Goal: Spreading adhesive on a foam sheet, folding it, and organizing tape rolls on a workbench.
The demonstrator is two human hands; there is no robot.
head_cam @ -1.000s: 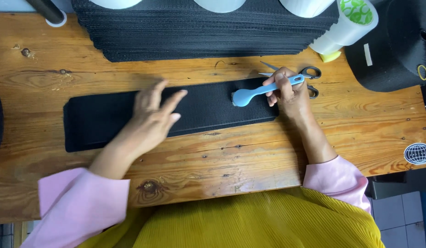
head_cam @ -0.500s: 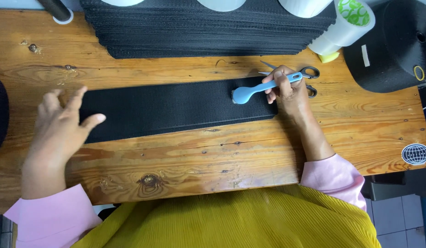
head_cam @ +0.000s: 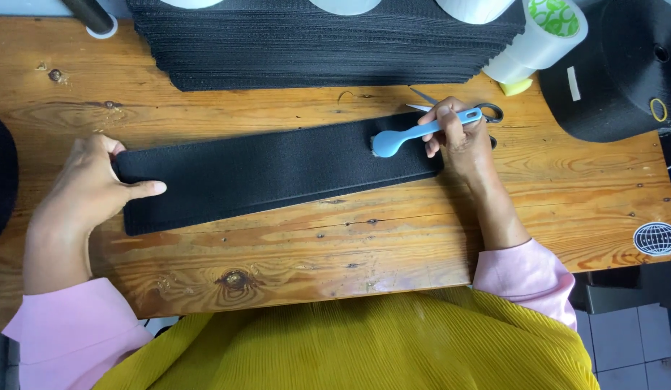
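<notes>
Head view, looking down at a wooden table. A long black strip lies flat across it, its long axis running left to right, the right end tilted slightly away from the person. The left hand grips the strip's left end, thumb on top. The right hand is closed around a blue brush, its head pointing left and resting on the strip's right end. This looks like brushing the strip; the next stroke calls for the left hand to keep it pinned. Scissors lie behind the right hand, near a stack of strips.
</notes>
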